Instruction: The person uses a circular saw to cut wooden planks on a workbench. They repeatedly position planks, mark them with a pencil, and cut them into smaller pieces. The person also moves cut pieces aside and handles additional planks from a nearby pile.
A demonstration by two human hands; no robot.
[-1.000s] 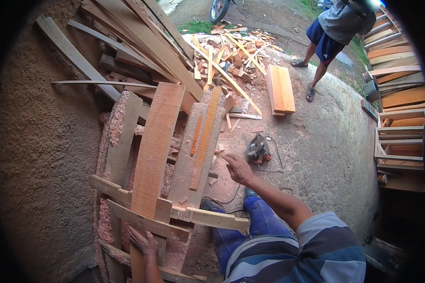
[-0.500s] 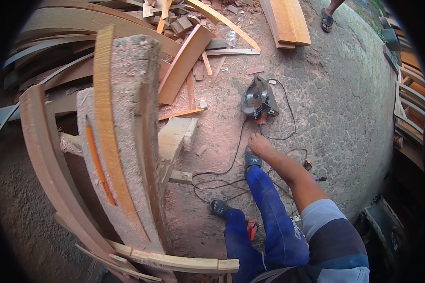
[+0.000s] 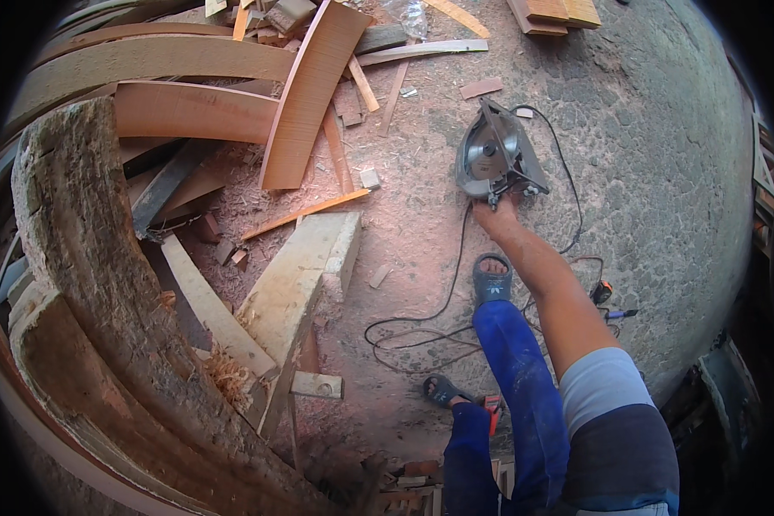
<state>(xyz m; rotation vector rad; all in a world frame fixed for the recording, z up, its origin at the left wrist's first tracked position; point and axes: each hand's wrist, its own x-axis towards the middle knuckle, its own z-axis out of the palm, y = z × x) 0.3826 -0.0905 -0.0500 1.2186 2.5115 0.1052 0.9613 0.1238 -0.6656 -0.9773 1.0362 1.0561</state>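
The right hand (image 3: 500, 215) is at the handle end of a circular saw (image 3: 490, 156), which lies on the ground (image 3: 645, 189) just beyond the fingers. Those fingers are largely hidden, so I cannot tell whether they are closed round the handle. A sandalled foot (image 3: 493, 288) is just nearer the person than the fingers. Well left of them, a reddish board (image 3: 316, 95) leans beyond a pale beam (image 3: 288, 279). The left fingers are out of sight; their state I cannot tell.
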